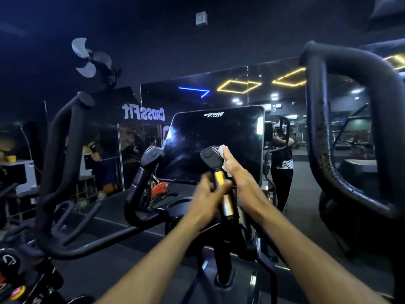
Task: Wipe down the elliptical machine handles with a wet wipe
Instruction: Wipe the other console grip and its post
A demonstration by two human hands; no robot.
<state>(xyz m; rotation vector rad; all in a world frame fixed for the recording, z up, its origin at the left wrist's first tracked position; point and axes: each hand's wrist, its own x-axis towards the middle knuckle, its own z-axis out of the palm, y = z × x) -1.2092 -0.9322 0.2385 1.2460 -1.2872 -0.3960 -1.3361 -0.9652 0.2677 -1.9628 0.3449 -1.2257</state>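
The elliptical's inner right handle (211, 157) rises before the dark console screen (217, 137), with a shiny metal grip section (219, 178) below its black cap. My right hand (235, 172) presses a white wet wipe (221, 150) against the right side of that handle's top. My left hand (207, 194), blurred, is at the metal grip from the left, fingers curled toward it. The inner left handle (151, 154) stands apart, untouched. Tall black moving arms stand at the left (65, 132) and right (350, 128).
A mirror wall (241, 88) ahead reflects a person at a machine and neon ceiling lights. A fan (87, 58) hangs upper left. Another bike's handlebars (65, 216) sit lower left, with a shelf and white box (28, 174) at the far left.
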